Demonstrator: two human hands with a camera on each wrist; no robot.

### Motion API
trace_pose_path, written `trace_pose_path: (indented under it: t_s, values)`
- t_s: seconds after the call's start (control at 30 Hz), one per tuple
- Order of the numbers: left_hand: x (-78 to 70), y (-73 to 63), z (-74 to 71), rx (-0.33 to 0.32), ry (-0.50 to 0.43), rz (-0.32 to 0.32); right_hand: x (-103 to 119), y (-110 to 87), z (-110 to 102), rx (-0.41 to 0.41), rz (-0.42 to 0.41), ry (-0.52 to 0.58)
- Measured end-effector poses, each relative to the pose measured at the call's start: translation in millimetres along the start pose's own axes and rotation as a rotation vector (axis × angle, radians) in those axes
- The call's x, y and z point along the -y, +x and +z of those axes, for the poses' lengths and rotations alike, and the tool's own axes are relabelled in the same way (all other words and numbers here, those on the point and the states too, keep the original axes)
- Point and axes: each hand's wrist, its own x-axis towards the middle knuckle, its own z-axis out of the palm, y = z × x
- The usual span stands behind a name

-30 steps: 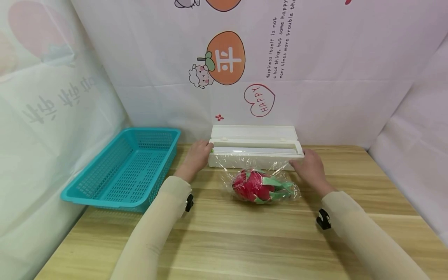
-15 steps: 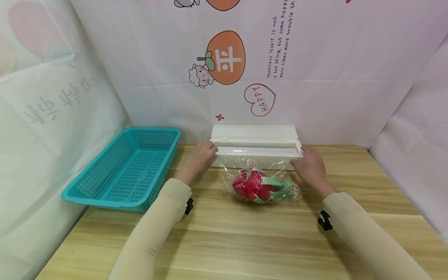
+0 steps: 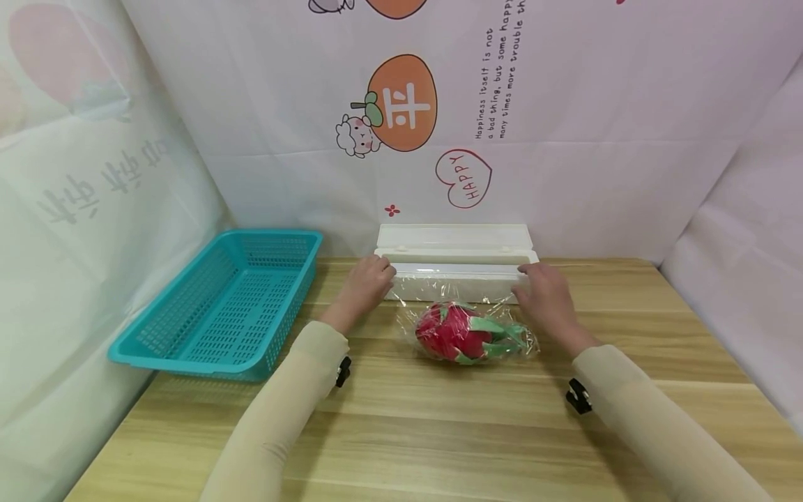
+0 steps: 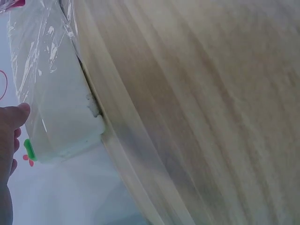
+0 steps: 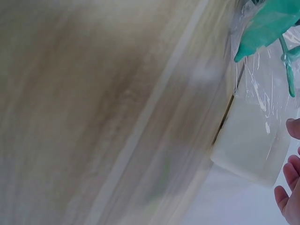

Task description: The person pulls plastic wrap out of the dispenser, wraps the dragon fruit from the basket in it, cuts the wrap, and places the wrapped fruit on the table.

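A white plastic-wrap box [image 3: 461,286] stands at the back of the table with its lid raised and a roll inside. Clear plastic wrap [image 4: 40,51] hangs over its front and lies around a red dragon fruit [image 3: 454,331] with green leaf tips. My left hand [image 3: 370,279] is at the box's left front rim. Its thumb touches the wrap's edge in the left wrist view, but whether it pinches the wrap is unclear. My right hand [image 3: 548,296] is at the box's right end, fingers loosely bent, thumb apart from them near the wrap in the right wrist view.
A turquoise plastic basket [image 3: 251,300] stands on the left of the wooden table [image 3: 439,432]. Behind the box hangs a white printed cloth [image 3: 583,181]. A small green piece [image 4: 29,149] shows at the box's left end in the left wrist view.
Both hands have shifted inward along the box: the left hand moved right from the left end, and the right hand moved left from the right end. The dragon fruit stayed in place.
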Motion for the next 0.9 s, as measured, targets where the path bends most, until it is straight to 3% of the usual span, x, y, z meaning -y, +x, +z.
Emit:
trace_pose_path:
  t_s: [0.53, 0.9]
  values:
    - [-9.3, -0.6, 7.6, 0.015, 0.096, -0.108, -1.4, 4.0, 14.1, -0.025, -0.126, -0.066]
    - [-10.9, -0.9, 7.8, -0.05, 0.111, -0.104, -6.1, 4.6, 17.5, -0.093, -0.199, -0.047]
